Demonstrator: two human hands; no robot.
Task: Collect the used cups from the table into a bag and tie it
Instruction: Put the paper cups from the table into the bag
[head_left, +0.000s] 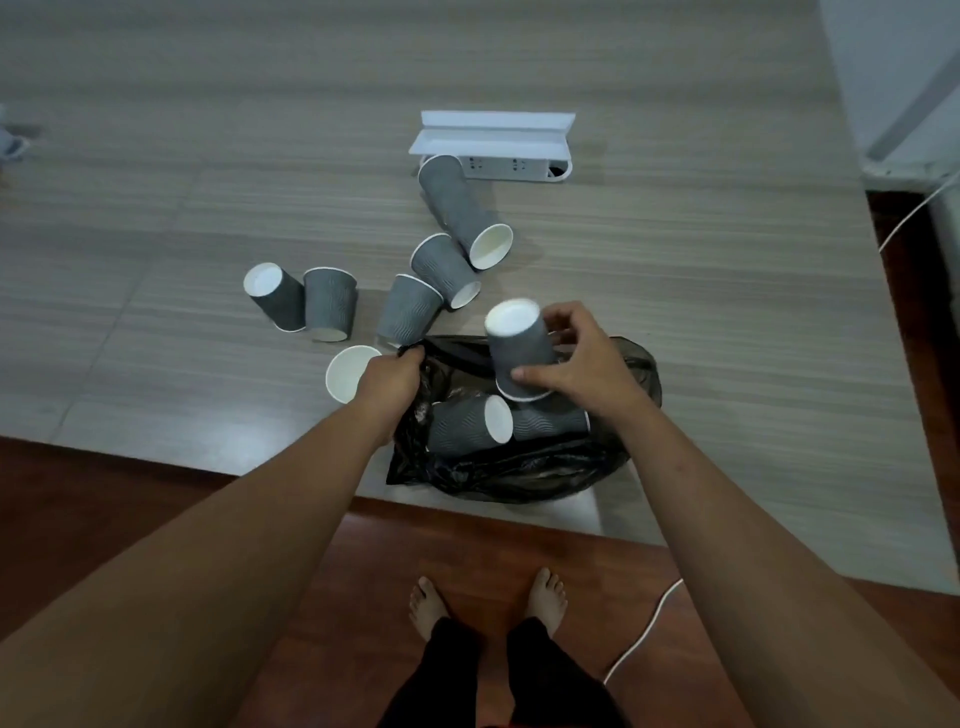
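Here, at the desk's near edge, the right hand (582, 364) pinches a light, crushable grey ribbed paper cup (519, 348) by its wall over the limp black plastic bag (519, 467), whose rim the left hand (389, 379) grips.

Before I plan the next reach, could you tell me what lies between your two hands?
In the head view, the black bag's open mouth lies between left hand and right hand, which holds a grey cup over it.
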